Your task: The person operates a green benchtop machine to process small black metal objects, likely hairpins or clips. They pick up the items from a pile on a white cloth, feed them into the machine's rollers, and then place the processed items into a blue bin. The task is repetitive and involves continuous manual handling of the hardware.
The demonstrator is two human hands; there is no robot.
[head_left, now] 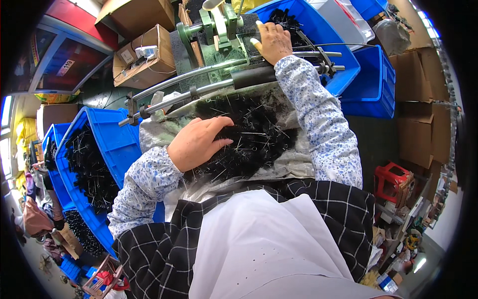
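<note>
My left hand (195,143) hovers at the left side of a heap of small black twisted-wire brushes (254,117) with bright wire stems and loops. Its thumb and forefinger are apart, with nothing visibly between them. The heap lies on a whitish cloth (296,162) across my lap. Farther off, my right hand (274,42) is at the metal machine (219,27), with pale covers on its thumb and forefinger tips. Those two are spread, and a dark bristly rod (247,31) points from the machine into the gap. The right hand's other fingertips are partly hidden.
Two metal rails (186,94) cross between me and the machine. A blue bin (343,37) stands behind my right hand, and another blue bin (107,129) with black brushes is at my left. Cardboard boxes (147,55) and a red stool (391,182) are around.
</note>
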